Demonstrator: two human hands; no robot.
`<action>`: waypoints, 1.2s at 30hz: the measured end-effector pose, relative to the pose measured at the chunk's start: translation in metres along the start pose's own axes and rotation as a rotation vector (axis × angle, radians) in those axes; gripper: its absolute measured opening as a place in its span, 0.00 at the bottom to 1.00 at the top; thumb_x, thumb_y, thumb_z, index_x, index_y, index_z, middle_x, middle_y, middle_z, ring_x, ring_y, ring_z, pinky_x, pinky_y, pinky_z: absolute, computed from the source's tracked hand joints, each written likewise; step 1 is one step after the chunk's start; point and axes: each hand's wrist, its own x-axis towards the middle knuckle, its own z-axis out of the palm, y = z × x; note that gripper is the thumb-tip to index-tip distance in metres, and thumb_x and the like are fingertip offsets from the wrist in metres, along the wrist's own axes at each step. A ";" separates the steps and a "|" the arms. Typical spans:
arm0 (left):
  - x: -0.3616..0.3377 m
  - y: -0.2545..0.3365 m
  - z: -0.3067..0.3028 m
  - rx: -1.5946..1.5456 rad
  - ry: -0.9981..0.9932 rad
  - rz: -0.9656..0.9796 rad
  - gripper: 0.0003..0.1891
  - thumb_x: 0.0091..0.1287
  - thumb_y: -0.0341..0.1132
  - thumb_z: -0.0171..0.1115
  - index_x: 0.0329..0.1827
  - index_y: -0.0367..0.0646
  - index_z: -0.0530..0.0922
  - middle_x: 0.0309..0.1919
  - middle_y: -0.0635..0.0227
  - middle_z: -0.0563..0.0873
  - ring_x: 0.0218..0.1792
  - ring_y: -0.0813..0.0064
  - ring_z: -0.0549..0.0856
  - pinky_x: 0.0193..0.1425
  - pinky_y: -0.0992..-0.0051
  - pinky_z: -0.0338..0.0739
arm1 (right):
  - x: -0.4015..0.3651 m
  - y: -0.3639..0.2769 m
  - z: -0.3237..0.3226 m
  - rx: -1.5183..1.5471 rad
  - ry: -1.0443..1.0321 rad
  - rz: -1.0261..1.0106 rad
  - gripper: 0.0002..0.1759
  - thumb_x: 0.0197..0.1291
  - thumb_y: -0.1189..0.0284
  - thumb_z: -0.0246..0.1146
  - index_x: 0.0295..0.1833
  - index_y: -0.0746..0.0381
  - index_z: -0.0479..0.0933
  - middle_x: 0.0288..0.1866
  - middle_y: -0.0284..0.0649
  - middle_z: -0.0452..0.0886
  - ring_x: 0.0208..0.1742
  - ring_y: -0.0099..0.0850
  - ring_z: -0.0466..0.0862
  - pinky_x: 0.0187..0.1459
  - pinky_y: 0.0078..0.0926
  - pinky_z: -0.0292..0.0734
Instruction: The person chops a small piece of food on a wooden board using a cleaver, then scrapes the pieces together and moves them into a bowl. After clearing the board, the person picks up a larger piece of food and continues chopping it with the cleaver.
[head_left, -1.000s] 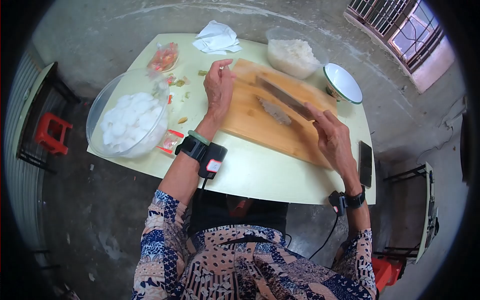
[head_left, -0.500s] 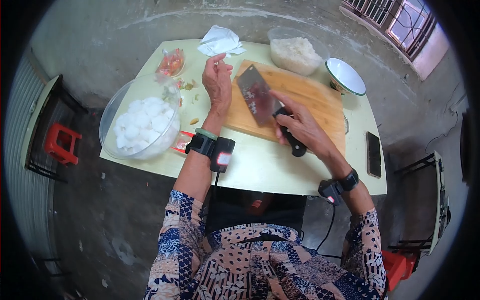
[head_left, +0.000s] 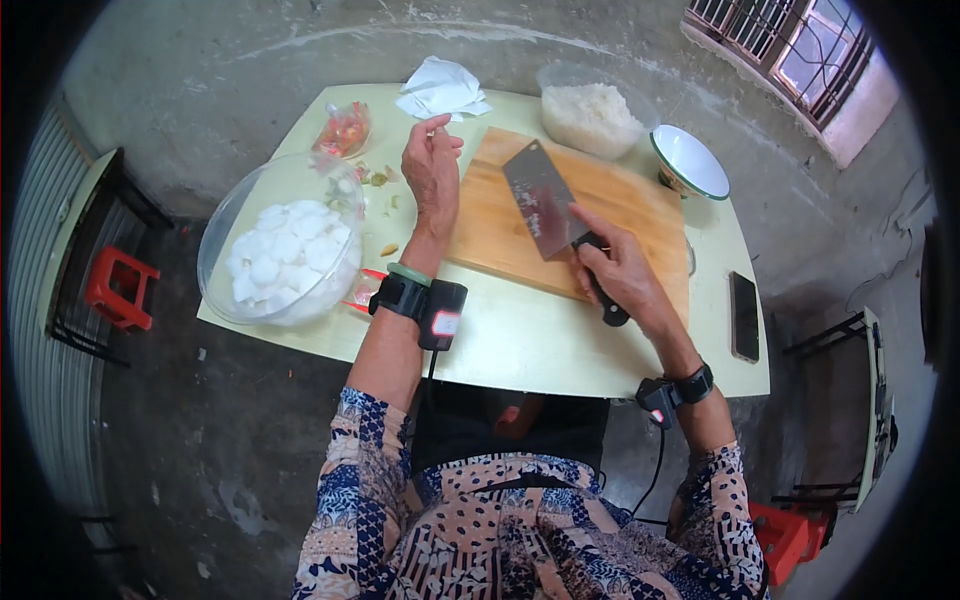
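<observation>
My right hand (head_left: 622,268) is wrapped round the black handle of a cleaver (head_left: 540,195), its forefinger stretched along the blade. The broad blade lies flat-side up over the wooden cutting board (head_left: 630,205), with small white bits stuck to it. My left hand (head_left: 432,175) is raised just past the board's left edge, fingers loosely bent and apart, with nothing visible in them. Close to it are scattered greenish-brown scraps (head_left: 378,178) on the table and a crumpled white paper or cloth (head_left: 442,88) behind.
A clear bowl of white pieces (head_left: 290,255) stands at the table's left. Behind it lies a plastic bag with reddish contents (head_left: 345,130). A tub of pale, shredded-looking food (head_left: 592,115), an enamel bowl (head_left: 690,160) and a phone (head_left: 744,315) are at back and right.
The cleaver and my right hand have shifted to the right and slightly nearer over the board. My left hand has hardly moved.
</observation>
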 end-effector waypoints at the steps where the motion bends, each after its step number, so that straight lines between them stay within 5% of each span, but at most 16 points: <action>1: 0.001 -0.002 0.000 0.008 -0.018 -0.002 0.13 0.79 0.32 0.53 0.55 0.39 0.86 0.32 0.65 0.90 0.33 0.76 0.86 0.42 0.72 0.81 | -0.004 0.002 -0.005 0.048 0.032 -0.002 0.36 0.71 0.78 0.54 0.85 0.68 0.62 0.26 0.33 0.77 0.24 0.21 0.77 0.26 0.24 0.74; 5: -0.001 -0.006 0.004 0.080 -0.128 -0.043 0.13 0.75 0.30 0.54 0.54 0.42 0.87 0.31 0.66 0.89 0.33 0.76 0.86 0.43 0.71 0.81 | -0.023 0.002 -0.021 0.133 0.089 0.008 0.36 0.72 0.79 0.55 0.85 0.68 0.61 0.36 0.36 0.79 0.25 0.21 0.77 0.25 0.22 0.74; 9: -0.014 -0.006 0.009 0.183 -0.253 -0.017 0.13 0.75 0.31 0.58 0.56 0.42 0.88 0.37 0.69 0.89 0.39 0.79 0.85 0.46 0.75 0.80 | -0.040 -0.005 -0.041 -0.015 0.187 -0.089 0.38 0.71 0.80 0.56 0.86 0.57 0.63 0.39 0.36 0.80 0.30 0.19 0.78 0.32 0.19 0.77; 13: -0.039 -0.019 0.022 0.410 -0.429 0.288 0.12 0.74 0.30 0.57 0.54 0.41 0.87 0.39 0.60 0.90 0.40 0.64 0.88 0.49 0.65 0.82 | -0.036 0.002 -0.067 -0.615 0.347 -0.169 0.38 0.69 0.84 0.58 0.85 0.57 0.64 0.42 0.49 0.83 0.38 0.42 0.84 0.47 0.34 0.80; 14: -0.045 -0.026 0.027 0.476 -0.501 0.441 0.12 0.74 0.29 0.57 0.53 0.40 0.86 0.39 0.57 0.91 0.41 0.58 0.89 0.50 0.62 0.82 | -0.021 0.031 -0.084 -0.688 0.350 -0.403 0.37 0.68 0.85 0.58 0.83 0.56 0.67 0.48 0.55 0.83 0.46 0.53 0.84 0.53 0.42 0.79; 17: -0.056 -0.015 0.033 0.474 -0.618 0.575 0.12 0.73 0.27 0.57 0.52 0.40 0.87 0.40 0.52 0.90 0.43 0.49 0.88 0.52 0.58 0.83 | -0.008 0.032 -0.087 -0.788 0.339 -0.389 0.35 0.67 0.85 0.58 0.79 0.57 0.71 0.51 0.53 0.84 0.49 0.53 0.84 0.52 0.46 0.79; 19: -0.059 0.007 0.035 0.406 -0.678 0.454 0.11 0.74 0.27 0.56 0.52 0.40 0.87 0.37 0.55 0.91 0.41 0.56 0.89 0.50 0.62 0.83 | 0.005 0.032 -0.086 -0.831 0.337 -0.407 0.33 0.65 0.86 0.58 0.77 0.58 0.72 0.51 0.52 0.84 0.50 0.52 0.84 0.52 0.47 0.78; 21: -0.062 0.030 0.034 0.210 -0.532 0.180 0.12 0.76 0.26 0.55 0.52 0.41 0.86 0.35 0.61 0.90 0.39 0.69 0.88 0.48 0.69 0.82 | 0.017 0.030 -0.083 -0.865 0.336 -0.420 0.32 0.64 0.86 0.59 0.75 0.60 0.74 0.51 0.50 0.83 0.51 0.52 0.84 0.53 0.49 0.78; 24: -0.049 0.038 0.026 0.155 -0.254 0.179 0.12 0.77 0.26 0.54 0.55 0.42 0.86 0.34 0.68 0.89 0.38 0.79 0.86 0.47 0.76 0.81 | 0.029 0.028 -0.080 -0.993 0.276 -0.466 0.31 0.60 0.86 0.60 0.71 0.60 0.76 0.49 0.48 0.83 0.52 0.50 0.84 0.52 0.47 0.79; 30: -0.019 0.018 0.013 -0.024 -0.021 0.111 0.14 0.73 0.25 0.53 0.56 0.38 0.85 0.30 0.68 0.88 0.32 0.80 0.84 0.40 0.75 0.79 | 0.009 0.023 -0.085 -1.021 0.137 -0.523 0.34 0.58 0.88 0.60 0.71 0.57 0.77 0.48 0.45 0.84 0.52 0.47 0.84 0.51 0.44 0.81; 36: -0.017 0.019 0.006 -0.083 -0.055 0.044 0.15 0.73 0.24 0.53 0.58 0.37 0.84 0.35 0.70 0.89 0.36 0.83 0.83 0.46 0.79 0.80 | -0.029 0.009 -0.083 -1.066 0.202 -0.557 0.34 0.61 0.89 0.58 0.72 0.53 0.78 0.48 0.45 0.85 0.50 0.46 0.85 0.51 0.44 0.81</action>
